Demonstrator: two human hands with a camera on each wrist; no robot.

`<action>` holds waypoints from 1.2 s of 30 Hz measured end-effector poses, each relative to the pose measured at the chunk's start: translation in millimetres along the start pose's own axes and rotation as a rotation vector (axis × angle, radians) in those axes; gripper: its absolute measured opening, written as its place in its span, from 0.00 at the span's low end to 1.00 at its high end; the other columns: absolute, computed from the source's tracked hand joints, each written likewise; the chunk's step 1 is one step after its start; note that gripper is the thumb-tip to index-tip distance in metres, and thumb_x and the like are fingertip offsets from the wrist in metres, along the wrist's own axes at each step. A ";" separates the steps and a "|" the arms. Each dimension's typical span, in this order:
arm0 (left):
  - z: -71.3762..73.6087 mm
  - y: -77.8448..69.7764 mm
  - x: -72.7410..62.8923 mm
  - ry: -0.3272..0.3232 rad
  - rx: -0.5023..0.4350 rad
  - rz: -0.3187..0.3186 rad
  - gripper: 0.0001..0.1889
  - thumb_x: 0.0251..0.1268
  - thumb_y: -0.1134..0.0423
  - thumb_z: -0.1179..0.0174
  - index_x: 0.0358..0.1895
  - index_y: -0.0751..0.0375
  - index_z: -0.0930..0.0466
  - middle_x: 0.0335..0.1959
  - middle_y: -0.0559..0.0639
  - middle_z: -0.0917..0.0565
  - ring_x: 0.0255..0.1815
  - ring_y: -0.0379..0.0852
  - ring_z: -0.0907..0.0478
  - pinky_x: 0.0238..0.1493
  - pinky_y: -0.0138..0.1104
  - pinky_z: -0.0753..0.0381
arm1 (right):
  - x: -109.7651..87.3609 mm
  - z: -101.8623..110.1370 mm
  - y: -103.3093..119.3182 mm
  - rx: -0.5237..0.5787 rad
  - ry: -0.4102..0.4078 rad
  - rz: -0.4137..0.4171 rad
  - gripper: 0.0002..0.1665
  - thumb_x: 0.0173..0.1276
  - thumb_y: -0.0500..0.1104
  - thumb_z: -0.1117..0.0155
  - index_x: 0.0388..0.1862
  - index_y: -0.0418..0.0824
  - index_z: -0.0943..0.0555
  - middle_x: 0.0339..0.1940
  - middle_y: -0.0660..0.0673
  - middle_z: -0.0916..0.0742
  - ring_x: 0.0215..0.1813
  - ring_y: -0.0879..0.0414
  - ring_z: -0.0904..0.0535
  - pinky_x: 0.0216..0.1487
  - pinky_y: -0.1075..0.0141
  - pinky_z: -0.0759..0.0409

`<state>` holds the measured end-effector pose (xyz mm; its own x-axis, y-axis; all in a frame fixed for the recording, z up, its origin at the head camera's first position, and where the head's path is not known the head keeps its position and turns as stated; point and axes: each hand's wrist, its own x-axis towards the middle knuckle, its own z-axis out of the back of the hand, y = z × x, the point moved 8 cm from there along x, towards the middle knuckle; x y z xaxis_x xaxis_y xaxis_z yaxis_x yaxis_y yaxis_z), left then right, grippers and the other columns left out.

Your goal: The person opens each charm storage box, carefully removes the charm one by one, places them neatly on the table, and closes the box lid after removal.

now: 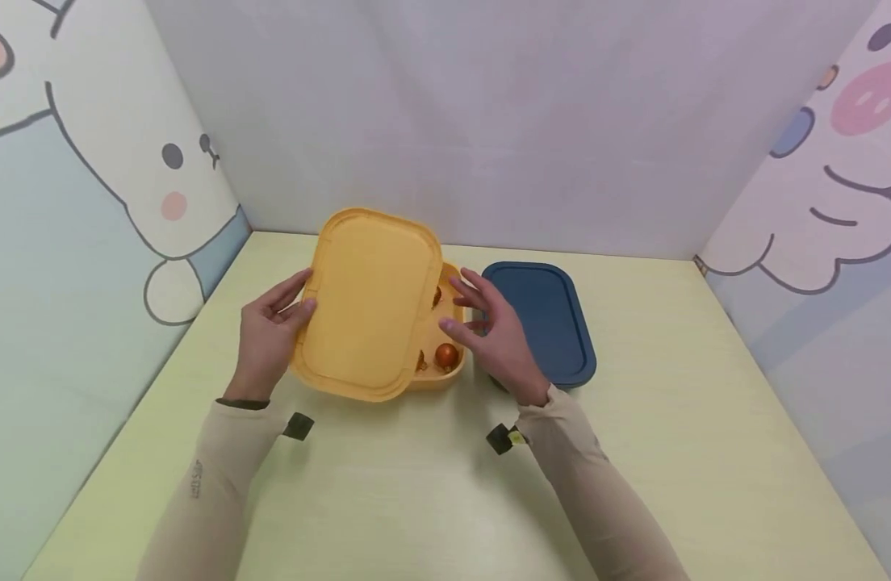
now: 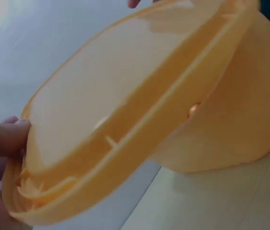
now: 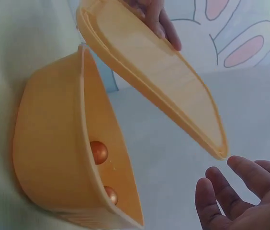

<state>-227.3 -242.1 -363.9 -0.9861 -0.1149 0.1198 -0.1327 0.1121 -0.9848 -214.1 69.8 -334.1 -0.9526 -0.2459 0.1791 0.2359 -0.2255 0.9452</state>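
Head view: L hand (image 1: 265, 343) pinches the L edge of the yellow lid (image 1: 369, 307), held tilted over the yellow box (image 1: 437, 382), which stands on the table (image 1: 402, 500) w/ shiny orange balls (image 1: 446, 356) inside. R hand (image 1: 499, 335) is spread, gripping nothing, above the box's R side, by the blue lid (image 1: 540, 315) (can't tell what's under it).

L wrist view: thumb's on one end of the yellow lid only, so prob. best to keep that pinch firm & steady the free end w/ the R hand.

R wrist view: R fingertips just beside the lid's free corner; box open, balls low inside. Lid–rim contact unclear, so I'd lift slightly before any turn, esp. to avoid knocking the box.
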 end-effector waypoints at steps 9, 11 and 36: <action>71.6 34.8 13.6 -0.193 -0.027 0.222 0.27 0.67 0.63 0.36 0.70 0.51 0.25 0.74 0.50 0.30 0.48 0.22 0.18 0.45 0.16 0.17 | -11.7 27.6 -20.4 -0.019 -0.038 -0.051 0.42 0.71 0.46 0.33 0.79 0.53 0.39 0.73 0.51 0.22 0.70 0.47 0.25 0.67 0.48 0.23; 88.6 41.6 16.6 -0.222 -0.043 0.247 0.28 0.68 0.62 0.36 0.71 0.50 0.26 0.74 0.50 0.31 0.53 0.23 0.20 0.45 0.15 0.19 | -13.9 32.5 -23.7 -0.030 -0.047 -0.068 0.41 0.71 0.45 0.33 0.79 0.52 0.39 0.73 0.49 0.22 0.70 0.46 0.25 0.67 0.47 0.23; 137.5 95.6 49.6 -0.153 0.539 0.310 0.27 0.77 0.65 0.51 0.76 0.61 0.37 0.75 0.65 0.34 0.67 0.32 0.24 0.47 0.11 0.23 | -24.8 39.6 -37.9 -0.106 -0.034 -0.098 0.40 0.72 0.46 0.34 0.79 0.46 0.38 0.69 0.45 0.19 0.66 0.47 0.21 0.63 0.51 0.20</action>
<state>-275.2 -372.8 -469.4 -0.9399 -0.3010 -0.1613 0.2650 -0.3448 -0.9005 -207.0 121.8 -363.6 -0.9775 -0.1865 0.0981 0.1588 -0.3458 0.9248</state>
